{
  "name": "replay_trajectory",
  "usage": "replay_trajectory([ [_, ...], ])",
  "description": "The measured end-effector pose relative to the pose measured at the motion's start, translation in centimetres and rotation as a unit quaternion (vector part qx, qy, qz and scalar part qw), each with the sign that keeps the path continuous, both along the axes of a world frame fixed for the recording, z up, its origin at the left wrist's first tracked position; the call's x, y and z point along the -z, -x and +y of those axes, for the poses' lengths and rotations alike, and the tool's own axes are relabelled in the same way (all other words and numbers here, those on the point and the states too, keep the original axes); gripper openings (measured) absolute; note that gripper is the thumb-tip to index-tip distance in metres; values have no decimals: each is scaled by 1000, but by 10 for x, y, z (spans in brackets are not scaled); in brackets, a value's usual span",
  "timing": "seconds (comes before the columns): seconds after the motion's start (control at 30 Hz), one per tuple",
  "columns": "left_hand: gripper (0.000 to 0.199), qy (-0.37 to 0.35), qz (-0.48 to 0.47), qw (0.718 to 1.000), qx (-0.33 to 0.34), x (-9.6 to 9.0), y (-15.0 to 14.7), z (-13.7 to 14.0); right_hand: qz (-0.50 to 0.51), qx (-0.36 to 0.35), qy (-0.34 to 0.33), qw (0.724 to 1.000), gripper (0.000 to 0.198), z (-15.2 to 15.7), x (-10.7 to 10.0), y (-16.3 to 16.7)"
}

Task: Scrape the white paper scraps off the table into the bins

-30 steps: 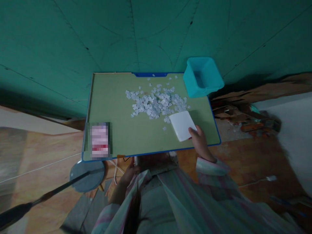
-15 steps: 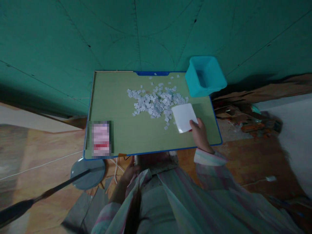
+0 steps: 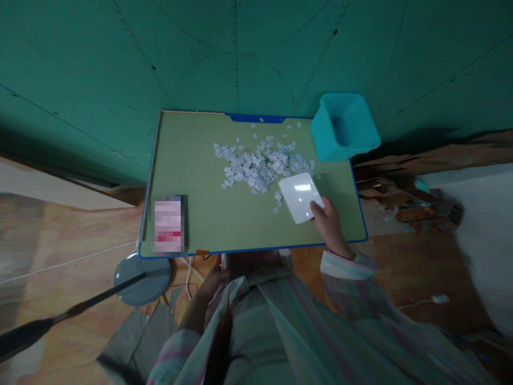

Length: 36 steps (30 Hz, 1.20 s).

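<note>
My right hand is closed on the near right corner of a glossy white squarish plate-like piece, thumb on top. The piece is tilted and catches a bright reflection. It hovers over or rests on the green tabletop, at the near right side of a loose heap of small white paper pieces; which of the two I cannot tell. My left hand is low beside my lap, below the table's front edge, its fingers partly hidden.
A turquoise plastic bin stands at the table's back right corner. A blurred-out pink and white item lies at the front left. A grey round stool is below left, crossed by a dark pole. A green wall rises behind.
The white piece has tilted and shifted slightly, and now shows a bright reflection. My right hand still grips it. My left hand stays low, and the whole view has shifted a little.
</note>
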<state>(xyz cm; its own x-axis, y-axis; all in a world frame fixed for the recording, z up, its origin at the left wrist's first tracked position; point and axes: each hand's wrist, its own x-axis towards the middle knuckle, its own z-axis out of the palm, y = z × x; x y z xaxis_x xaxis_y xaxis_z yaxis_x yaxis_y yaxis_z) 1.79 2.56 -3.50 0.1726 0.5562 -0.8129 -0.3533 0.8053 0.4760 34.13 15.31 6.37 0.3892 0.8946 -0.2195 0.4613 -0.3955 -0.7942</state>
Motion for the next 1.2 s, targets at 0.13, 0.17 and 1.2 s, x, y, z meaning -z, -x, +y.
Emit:
replay_trajectory([
  [0.13,106,-2,-5,1000,-5,-2,-2,0,7,10,-12,1000,37,-7,2,-3],
  [0.17,106,-3,-7,1000,-6,-2,-2,0,13,12,-16,1000,37,-10,2,-3],
  [1.2,99,-16,-10,1000,15,12,3,-11,-75,-378,81,919,31,-7,-1,24],
])
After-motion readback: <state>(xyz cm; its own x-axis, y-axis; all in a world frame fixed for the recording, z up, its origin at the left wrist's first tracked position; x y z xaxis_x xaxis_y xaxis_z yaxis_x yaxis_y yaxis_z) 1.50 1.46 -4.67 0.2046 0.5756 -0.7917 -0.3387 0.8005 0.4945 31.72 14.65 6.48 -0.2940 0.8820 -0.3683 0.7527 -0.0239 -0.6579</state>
